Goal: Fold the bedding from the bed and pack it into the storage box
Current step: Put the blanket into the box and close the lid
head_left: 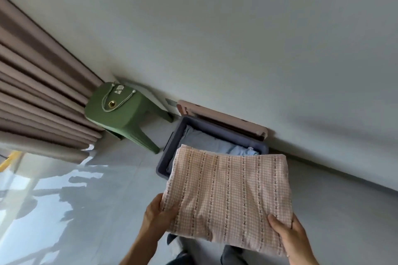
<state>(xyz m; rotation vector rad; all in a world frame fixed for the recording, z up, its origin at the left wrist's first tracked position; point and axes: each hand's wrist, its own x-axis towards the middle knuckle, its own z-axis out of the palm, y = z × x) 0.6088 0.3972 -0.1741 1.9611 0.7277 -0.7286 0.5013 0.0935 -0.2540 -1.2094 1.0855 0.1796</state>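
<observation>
A folded pink checked bedding piece [228,196] with dark stitched stripes is held flat in the air above the near end of a grey-blue storage box [170,153]. My left hand [155,215] grips its near left corner, thumb on top. At the near right corner, my right hand [288,236] holds the fold the same way. Inside the box lies light blue folded fabric [206,144]. The near part of the box is hidden by the pink bedding.
A pink lid [224,118] leans on the white wall behind the box. A green plastic stool [120,112] with a small green bag on it stands left of the box, beside brown curtains [36,92]. The floor is glossy grey tile.
</observation>
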